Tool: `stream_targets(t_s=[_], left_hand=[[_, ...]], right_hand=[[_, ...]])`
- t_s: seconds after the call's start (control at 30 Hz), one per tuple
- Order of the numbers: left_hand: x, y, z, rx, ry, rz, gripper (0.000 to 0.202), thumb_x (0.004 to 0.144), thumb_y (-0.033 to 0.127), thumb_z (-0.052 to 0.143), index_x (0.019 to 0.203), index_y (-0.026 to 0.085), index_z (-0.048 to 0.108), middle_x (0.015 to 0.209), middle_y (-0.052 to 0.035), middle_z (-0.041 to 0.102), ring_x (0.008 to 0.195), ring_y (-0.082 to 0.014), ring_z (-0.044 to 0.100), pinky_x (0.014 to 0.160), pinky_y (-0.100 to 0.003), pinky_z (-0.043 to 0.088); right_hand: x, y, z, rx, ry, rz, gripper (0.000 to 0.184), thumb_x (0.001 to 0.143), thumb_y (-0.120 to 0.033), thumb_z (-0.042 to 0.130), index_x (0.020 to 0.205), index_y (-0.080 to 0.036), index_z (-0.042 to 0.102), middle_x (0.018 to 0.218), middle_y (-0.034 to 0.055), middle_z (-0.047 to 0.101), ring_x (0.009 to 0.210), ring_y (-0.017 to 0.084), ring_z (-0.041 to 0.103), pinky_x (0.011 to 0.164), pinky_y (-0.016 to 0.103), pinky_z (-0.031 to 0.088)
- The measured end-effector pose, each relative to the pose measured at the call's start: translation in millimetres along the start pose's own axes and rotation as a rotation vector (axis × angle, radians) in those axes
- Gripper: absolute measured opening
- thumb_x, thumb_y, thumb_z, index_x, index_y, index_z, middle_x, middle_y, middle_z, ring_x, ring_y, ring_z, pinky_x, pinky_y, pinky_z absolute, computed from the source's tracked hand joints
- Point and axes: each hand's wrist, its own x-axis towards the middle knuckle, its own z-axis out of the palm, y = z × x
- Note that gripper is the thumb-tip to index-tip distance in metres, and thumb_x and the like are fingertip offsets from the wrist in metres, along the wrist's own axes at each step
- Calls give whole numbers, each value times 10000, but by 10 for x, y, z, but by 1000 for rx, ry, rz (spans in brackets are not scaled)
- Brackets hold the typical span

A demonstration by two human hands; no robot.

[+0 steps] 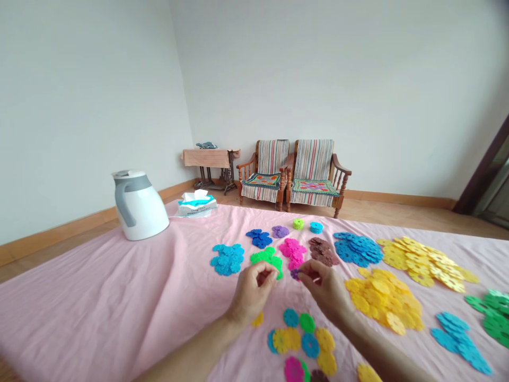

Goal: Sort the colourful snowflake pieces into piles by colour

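My right hand (pixel 325 286) pinches a dark purple snowflake disc (pixel 295 274) between thumb and fingertips, above the pink cloth. Facing it, my left hand (pixel 252 289) is closed in a pinch in front of the green snowflake discs (pixel 267 257); whatever it may hold is too small to make out. Just beyond my fingers lie pink discs (pixel 293 251) and brown discs (pixel 322 251). Below my hands, nearer to me, several mixed discs lie scattered, among them a blue disc (pixel 310 345) and a magenta disc (pixel 293 369).
On the pink tablecloth (pixel 186 307), yellow discs (pixel 384 300) and blue discs (pixel 358 249) are heaped at right. A white jug (pixel 143 212) and a tissue box (pixel 196 203) stand at left. Two wooden chairs (pixel 312 185) are beyond the table.
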Motion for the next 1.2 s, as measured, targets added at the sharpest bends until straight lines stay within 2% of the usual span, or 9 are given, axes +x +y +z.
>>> stream_targets(t_s=[0.17,0.3,0.53,0.6,0.73,0.87,1.0,1.07,1.2], left_hand=[[194,-258,-234,48,197,37,244,815,366,500,778,149,605,648,-10,587,561,-117,537,527,-196,435],[231,-310,-340,87,280,62,234,824,352,476,754,157,585,642,-6,588,553,-114,540,539,-198,436],[236,-287,-379,140,301,72,236,820,343,472,724,162,589,593,4,573,520,-108,533,518,-191,430],[241,-304,-389,154,308,71,228,821,334,471,732,164,595,602,4,582,525,-108,542,521,-190,436],[251,-346,-396,172,327,69,220,822,324,468,730,165,589,627,2,594,550,-110,562,533,-184,445],[261,-377,-378,184,326,81,220,826,321,471,743,161,597,631,3,594,560,-110,563,531,-180,440],[278,-371,-371,174,335,76,213,823,312,472,762,159,608,651,-4,621,573,-114,579,541,-182,447],[288,-366,-376,174,348,69,216,818,314,473,753,158,608,639,-3,625,571,-116,584,539,-182,447],[304,-389,-394,163,371,74,213,804,307,482,763,150,620,641,-4,630,572,-116,587,538,-181,447]], right_hand=[[687,291,-13,-233,103,123,179,743,-321,547,728,-170,644,628,13,649,595,160,594,534,249,416],[1123,427,134,-332,138,225,149,748,-263,571,812,-162,660,706,43,671,683,190,621,573,269,424],[1480,519,382,-431,73,357,301,882,-327,526,1141,-176,540,1159,66,568,963,182,584,816,392,502],[1492,518,364,-437,67,355,275,873,-308,536,1106,-165,569,1114,75,596,948,195,594,797,379,501],[1374,469,197,-421,78,268,171,795,-204,542,887,-139,671,824,99,689,786,230,640,649,309,451],[1060,352,-17,-374,4,119,177,754,-208,518,828,-169,675,760,47,697,703,180,635,599,261,416],[558,119,-161,-318,-187,19,119,714,-207,538,696,-193,655,635,-10,660,578,125,596,547,223,399],[265,-45,-214,-275,-375,-37,135,724,-203,509,654,-198,624,585,-22,620,545,116,562,510,214,376],[-233,-367,-317,-305,-579,-22,120,681,-171,507,750,-218,593,723,-10,614,652,131,553,568,225,391]])
